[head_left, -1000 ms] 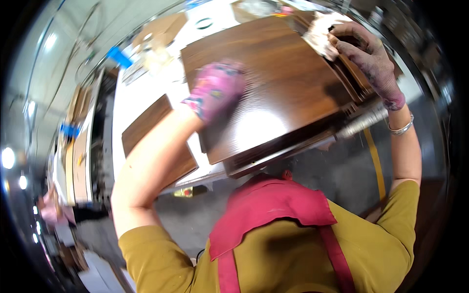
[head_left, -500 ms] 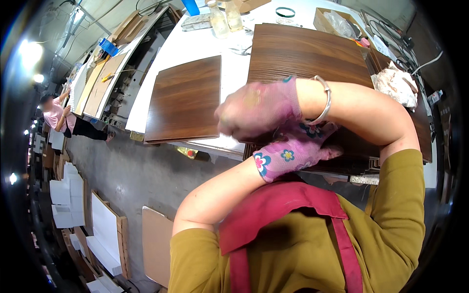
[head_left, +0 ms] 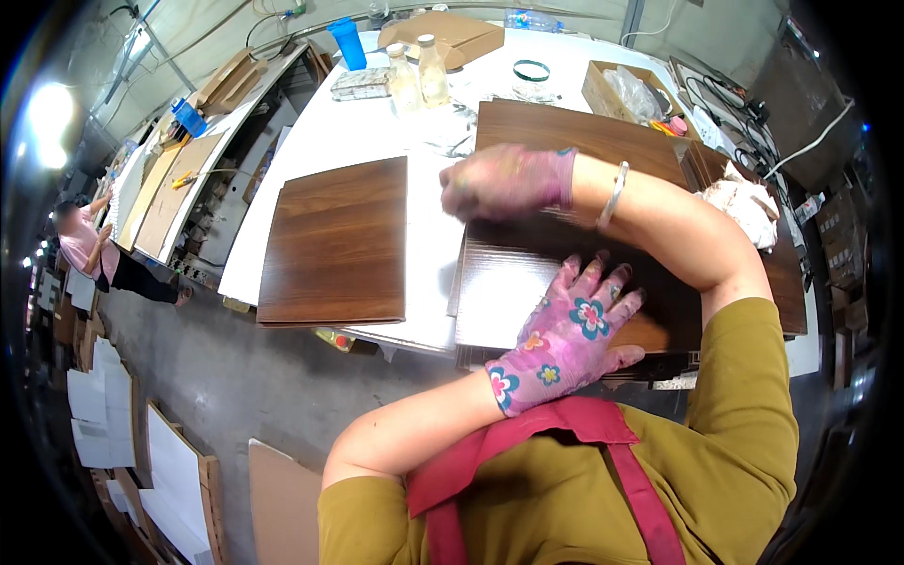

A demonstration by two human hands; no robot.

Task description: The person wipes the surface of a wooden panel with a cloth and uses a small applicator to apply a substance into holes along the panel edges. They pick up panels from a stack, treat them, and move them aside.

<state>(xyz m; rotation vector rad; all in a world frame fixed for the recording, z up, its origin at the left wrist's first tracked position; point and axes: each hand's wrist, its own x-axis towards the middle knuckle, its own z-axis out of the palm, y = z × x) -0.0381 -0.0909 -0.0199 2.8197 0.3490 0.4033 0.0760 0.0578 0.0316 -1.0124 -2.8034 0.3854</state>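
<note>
My left hand (head_left: 579,330), in a pink flowered glove, lies flat with fingers spread on the near part of a dark brown wood-grain panel (head_left: 584,127). This panel tops a stack at the right of the white table (head_left: 428,292). Over the panel's left edge, my right hand (head_left: 504,184) is curled closed in a matching glove and blurred by motion. Whatever its fingers hold, if anything, is hidden. To the left, smaller brown panels (head_left: 339,250) lie at the table's front edge.
Behind are glass bottles (head_left: 432,71), a blue cup (head_left: 348,43), a flat carton (head_left: 447,38) and a green ring (head_left: 531,70). A crumpled cloth (head_left: 744,207) and an open box (head_left: 640,94) are at right. Another person (head_left: 89,245) stands by a far-left bench.
My left hand has come out from under the right forearm, its fingers now spread on the panel. My right hand has shifted clear of it. The view has tilted, showing more of the table's back.
</note>
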